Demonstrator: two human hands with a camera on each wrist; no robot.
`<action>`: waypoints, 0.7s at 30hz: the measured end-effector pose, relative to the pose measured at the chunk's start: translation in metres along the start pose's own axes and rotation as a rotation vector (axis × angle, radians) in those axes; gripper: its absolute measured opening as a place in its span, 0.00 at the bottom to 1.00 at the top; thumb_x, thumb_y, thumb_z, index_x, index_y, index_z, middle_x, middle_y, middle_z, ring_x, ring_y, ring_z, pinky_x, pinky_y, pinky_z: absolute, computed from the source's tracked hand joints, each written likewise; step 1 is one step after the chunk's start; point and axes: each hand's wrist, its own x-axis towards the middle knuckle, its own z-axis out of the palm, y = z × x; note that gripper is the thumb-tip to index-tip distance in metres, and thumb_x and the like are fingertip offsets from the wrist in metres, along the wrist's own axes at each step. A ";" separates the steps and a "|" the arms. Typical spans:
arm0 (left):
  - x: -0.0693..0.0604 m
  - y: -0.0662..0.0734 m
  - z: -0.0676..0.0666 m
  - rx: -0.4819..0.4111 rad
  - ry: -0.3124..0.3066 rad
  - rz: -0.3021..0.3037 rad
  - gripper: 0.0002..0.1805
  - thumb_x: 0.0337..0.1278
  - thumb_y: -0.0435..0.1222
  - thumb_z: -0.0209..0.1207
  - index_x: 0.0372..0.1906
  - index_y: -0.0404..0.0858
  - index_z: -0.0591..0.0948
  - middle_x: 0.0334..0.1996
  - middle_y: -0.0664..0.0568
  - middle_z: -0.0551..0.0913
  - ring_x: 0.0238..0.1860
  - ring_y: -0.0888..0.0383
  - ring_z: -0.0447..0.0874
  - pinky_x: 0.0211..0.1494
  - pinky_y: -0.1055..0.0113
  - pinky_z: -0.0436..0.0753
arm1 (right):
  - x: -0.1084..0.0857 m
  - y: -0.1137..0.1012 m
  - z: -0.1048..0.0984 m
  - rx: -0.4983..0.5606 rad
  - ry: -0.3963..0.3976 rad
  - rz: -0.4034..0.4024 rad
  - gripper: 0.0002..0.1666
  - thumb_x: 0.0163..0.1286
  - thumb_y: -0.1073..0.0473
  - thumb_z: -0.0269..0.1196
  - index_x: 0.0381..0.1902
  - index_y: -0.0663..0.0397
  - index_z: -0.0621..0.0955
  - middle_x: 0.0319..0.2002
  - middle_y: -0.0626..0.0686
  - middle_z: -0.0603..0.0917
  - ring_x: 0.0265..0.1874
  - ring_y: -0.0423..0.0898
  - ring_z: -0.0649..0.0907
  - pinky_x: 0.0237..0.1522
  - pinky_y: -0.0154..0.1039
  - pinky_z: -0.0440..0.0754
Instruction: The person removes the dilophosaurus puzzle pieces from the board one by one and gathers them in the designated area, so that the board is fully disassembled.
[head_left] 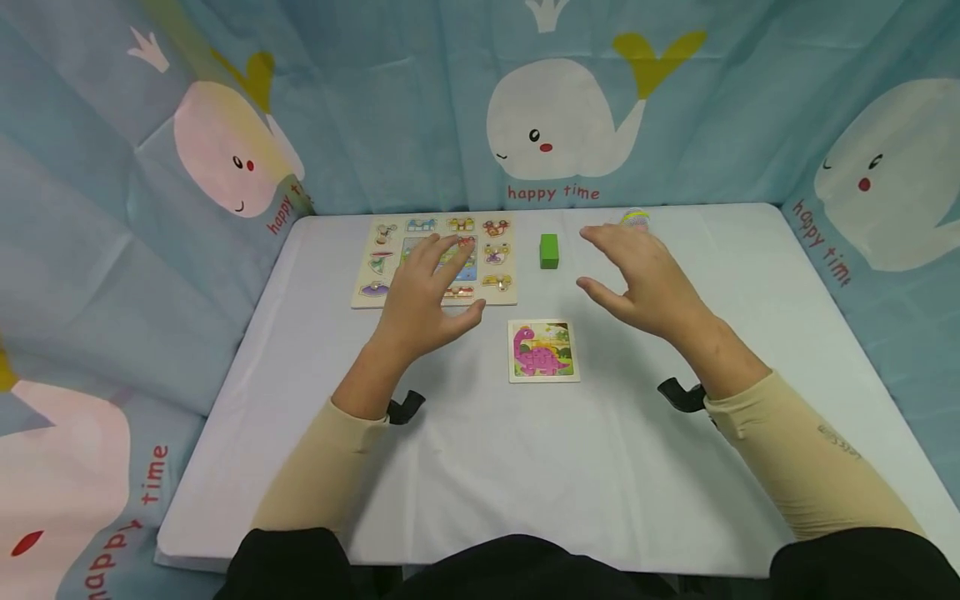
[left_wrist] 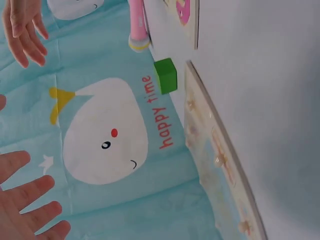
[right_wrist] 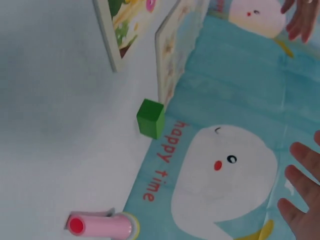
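My left hand hovers over the near part of a wooden peg puzzle board, its fingers spread and holding nothing. Across from it, my right hand is in the air right of a green block, fingers extended and apart from everything. Between and below the hands lies a square jigsaw puzzle with a pink dinosaur picture. In the left wrist view my left hand's fingers show at the lower left. The right wrist view shows my right hand's fingers at the right edge.
A pink cylinder with a yellow-rimmed end lies near the table's back edge, mostly hidden behind my right hand in the head view. The white-covered table is bordered by a blue whale-print curtain at the back and sides.
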 end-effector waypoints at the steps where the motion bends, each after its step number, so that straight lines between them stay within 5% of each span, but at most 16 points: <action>1: -0.002 0.001 0.002 -0.010 -0.010 0.000 0.39 0.55 0.51 0.66 0.71 0.39 0.76 0.67 0.38 0.73 0.71 0.36 0.65 0.69 0.37 0.66 | -0.001 -0.002 0.001 0.004 -0.008 -0.002 0.37 0.67 0.50 0.69 0.70 0.61 0.75 0.64 0.59 0.79 0.66 0.57 0.76 0.67 0.59 0.67; 13: -0.026 0.009 0.026 -0.138 -0.138 -0.076 0.38 0.56 0.48 0.66 0.72 0.39 0.76 0.68 0.42 0.73 0.69 0.42 0.67 0.69 0.44 0.67 | -0.008 -0.023 0.017 0.057 -0.112 -0.026 0.34 0.68 0.51 0.70 0.67 0.61 0.77 0.61 0.58 0.82 0.62 0.55 0.80 0.64 0.54 0.73; 21: -0.039 0.012 0.046 -0.210 -0.315 -0.202 0.40 0.58 0.49 0.68 0.75 0.43 0.72 0.69 0.46 0.72 0.70 0.46 0.67 0.70 0.47 0.67 | -0.015 -0.029 0.037 0.089 -0.237 0.031 0.31 0.69 0.51 0.70 0.65 0.59 0.79 0.57 0.55 0.84 0.57 0.53 0.82 0.60 0.53 0.77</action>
